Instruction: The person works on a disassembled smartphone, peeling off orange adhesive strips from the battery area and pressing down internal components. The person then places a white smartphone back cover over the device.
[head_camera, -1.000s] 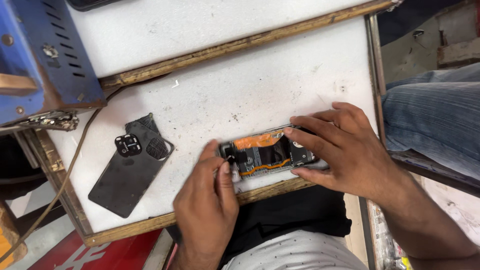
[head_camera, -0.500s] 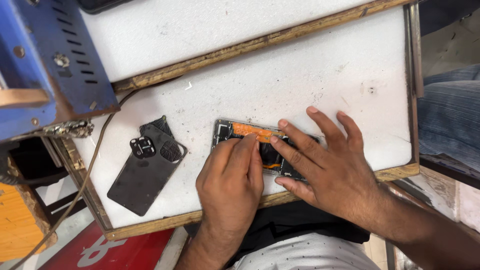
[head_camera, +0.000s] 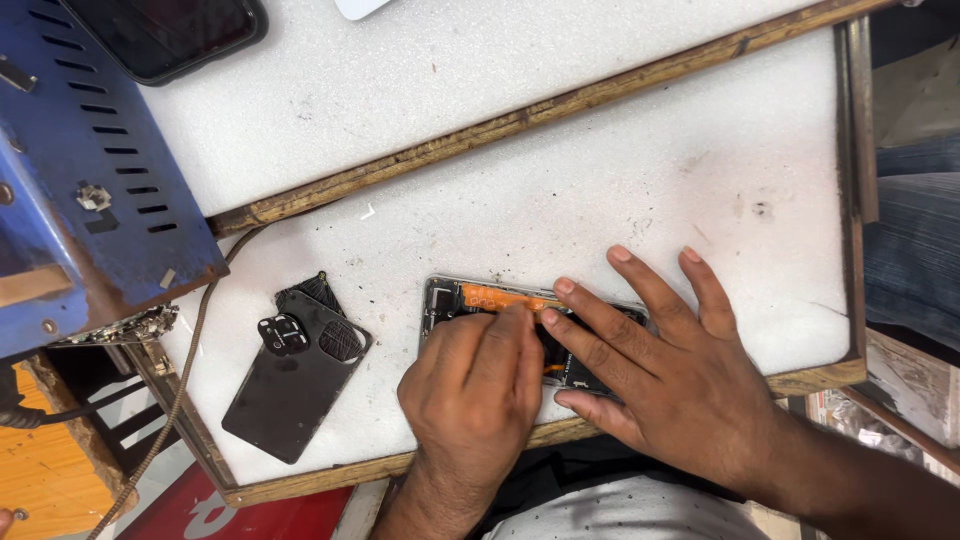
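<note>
An opened phone (head_camera: 470, 298) lies flat near the front edge of the white board (head_camera: 600, 180), half hidden under both hands. The left hand (head_camera: 472, 385) curls over its middle, fingertips pressing down. The right hand (head_camera: 680, 385) lies spread flat on its right end. A black back cover (head_camera: 285, 390) lies well apart to the left.

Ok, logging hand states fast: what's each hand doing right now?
Left hand: fingers curled, fingertips pressing on the opened phone.
Right hand: open, fingers spread flat, holding the phone down.
</note>
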